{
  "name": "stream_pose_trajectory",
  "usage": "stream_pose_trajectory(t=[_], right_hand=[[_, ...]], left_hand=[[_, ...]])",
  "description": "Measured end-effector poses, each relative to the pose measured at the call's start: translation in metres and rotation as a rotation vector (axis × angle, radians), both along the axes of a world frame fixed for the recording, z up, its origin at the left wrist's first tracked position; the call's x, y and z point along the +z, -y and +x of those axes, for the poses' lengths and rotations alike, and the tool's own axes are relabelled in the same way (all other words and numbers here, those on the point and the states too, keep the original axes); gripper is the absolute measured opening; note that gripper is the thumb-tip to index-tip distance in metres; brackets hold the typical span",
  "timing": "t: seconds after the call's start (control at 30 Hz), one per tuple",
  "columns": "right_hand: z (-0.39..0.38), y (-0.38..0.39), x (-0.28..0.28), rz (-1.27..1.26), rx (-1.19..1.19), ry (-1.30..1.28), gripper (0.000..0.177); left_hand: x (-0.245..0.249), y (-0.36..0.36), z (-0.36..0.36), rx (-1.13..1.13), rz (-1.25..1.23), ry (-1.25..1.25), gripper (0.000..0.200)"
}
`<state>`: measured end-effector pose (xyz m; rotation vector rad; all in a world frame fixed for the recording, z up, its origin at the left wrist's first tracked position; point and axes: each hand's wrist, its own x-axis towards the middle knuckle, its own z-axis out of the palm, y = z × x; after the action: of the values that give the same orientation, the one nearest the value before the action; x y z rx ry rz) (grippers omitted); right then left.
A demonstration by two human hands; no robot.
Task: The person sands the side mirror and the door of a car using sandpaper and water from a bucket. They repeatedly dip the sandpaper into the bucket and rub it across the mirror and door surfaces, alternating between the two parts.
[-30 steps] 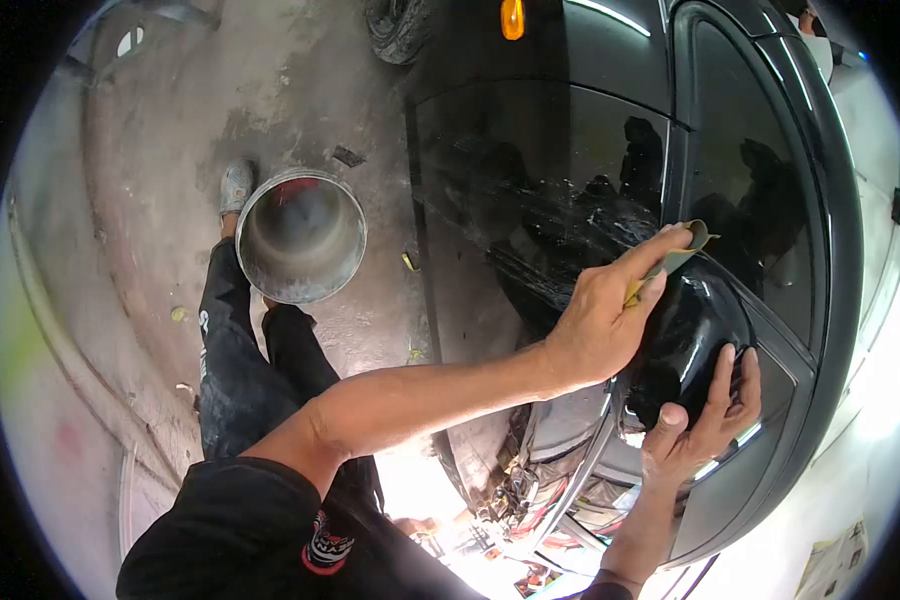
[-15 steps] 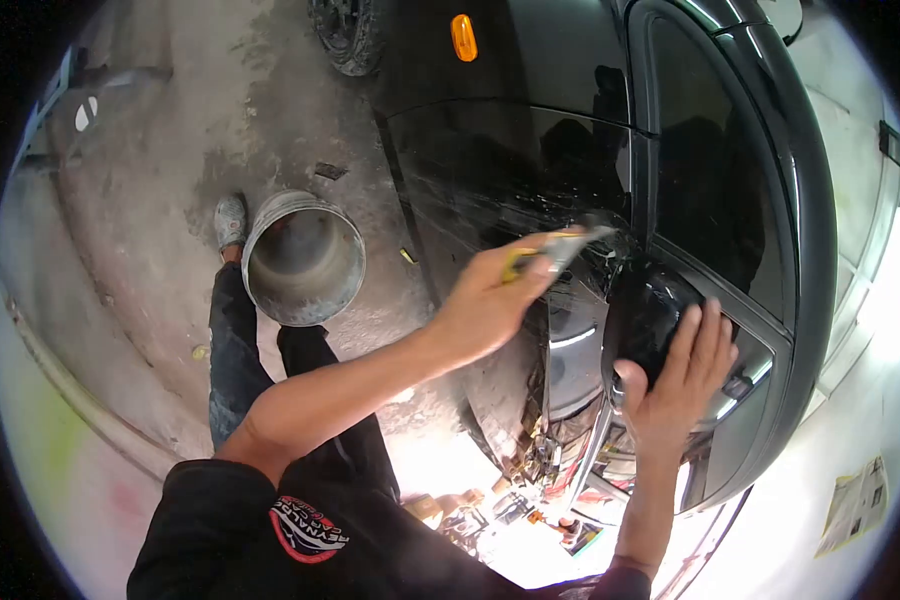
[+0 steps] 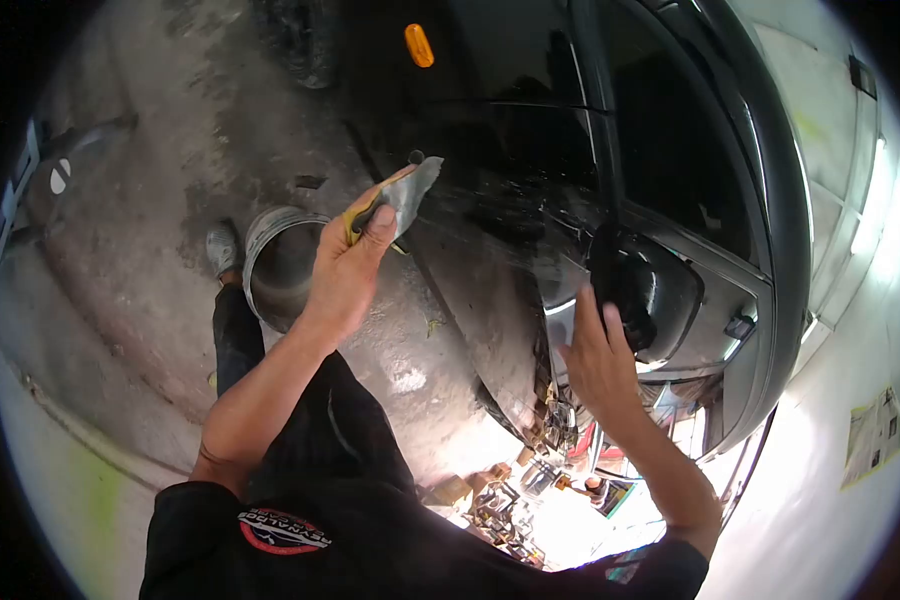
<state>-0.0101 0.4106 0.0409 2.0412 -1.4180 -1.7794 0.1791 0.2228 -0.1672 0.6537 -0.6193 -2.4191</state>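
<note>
My left hand [image 3: 345, 270] is raised in front of the black car door [image 3: 510, 150], thumb pressing a folded grey sheet [image 3: 410, 195] that looks like sandpaper. The sheet has a ragged end and yellow along its inner side. My right hand [image 3: 602, 370] has its fingers stretched out, fingertips close by the black side mirror [image 3: 655, 295], overlapping its lower left edge in this view. Pale scratches and small specks mark the dark panel between the sheet and the mirror.
A grey bucket [image 3: 260, 255] stands on the stained concrete floor [image 3: 160, 280] beside my shoe [image 3: 223, 250]. An orange side marker [image 3: 419, 46] sits on the car's panel. Assorted parts [image 3: 505, 505] lie on the brightly lit floor. A printed sheet [image 3: 873, 437] hangs on the wall.
My left hand has drawn the sheet back from beside the mirror, away to the left. My right hand has come off the mirror's face and moved left. The view has shifted slightly.
</note>
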Motion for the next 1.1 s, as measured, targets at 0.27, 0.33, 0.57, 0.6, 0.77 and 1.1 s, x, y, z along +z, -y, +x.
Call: stream_pose_trajectory(t=[0.27,0.33,0.57,0.6,0.77,1.1], right_hand=[[0.033,-0.043,0.028,-0.308,-0.359,0.533,0.041],[0.037,-0.05,0.028,-0.458,-0.406,0.646,0.039],[0.048,-0.078,0.011,-0.715,-0.556,1.003,0.041],[0.058,-0.079,0.005,-0.767,-0.593,1.028,0.048],[0.099,-0.11,-0.003,-0.919,-0.891,1.179,0.085],[0.096,-0.237,-0.037,-1.27,-1.378,1.365,0.038]], left_hand=[[0.015,-0.037,-0.019,-0.005,-0.035,-0.009,0.049],[0.023,-0.051,-0.024,-0.022,-0.117,0.045,0.047],[0.057,-0.098,-0.012,-0.297,-0.647,0.25,0.04],[0.059,-0.109,-0.004,-0.207,-1.023,0.245,0.048],[0.124,-0.157,0.033,-0.459,-1.536,0.194,0.051],[0.224,-0.149,-0.035,-0.244,-1.852,0.046,0.057]])
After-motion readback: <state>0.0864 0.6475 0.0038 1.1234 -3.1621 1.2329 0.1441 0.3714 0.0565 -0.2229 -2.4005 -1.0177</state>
